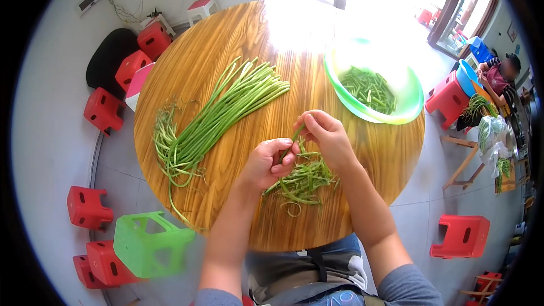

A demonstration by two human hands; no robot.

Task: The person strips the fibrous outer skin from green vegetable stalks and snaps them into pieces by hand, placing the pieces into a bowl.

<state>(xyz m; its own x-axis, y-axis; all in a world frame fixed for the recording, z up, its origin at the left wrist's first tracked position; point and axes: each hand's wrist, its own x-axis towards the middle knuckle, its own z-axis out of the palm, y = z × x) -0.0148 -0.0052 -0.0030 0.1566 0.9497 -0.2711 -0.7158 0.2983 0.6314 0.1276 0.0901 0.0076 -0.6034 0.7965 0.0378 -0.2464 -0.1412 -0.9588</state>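
Over the near middle of the round table, my left hand (270, 162) is closed around a short green stalk (297, 134), which looks like a garlic scape. My right hand (326, 135) pinches the upper end of that same stalk between thumb and fingers. Below both hands lies a loose pile of green scraps and thin pieces (306, 182) on the wood. To the left rests a large bundle of long green stalks (218, 119), with thin, pale, curled tips at its lower left. A green plastic basin (362, 114) at the right holds cut green pieces (369, 88).
The wooden table (238, 215) has its near edge at my waist. Red stools (103, 110) and a green stool (148, 243) stand around the left side. Another red stool (462, 237) is at lower right. A person (501, 76) sits at far right near a blue basin (468, 76).
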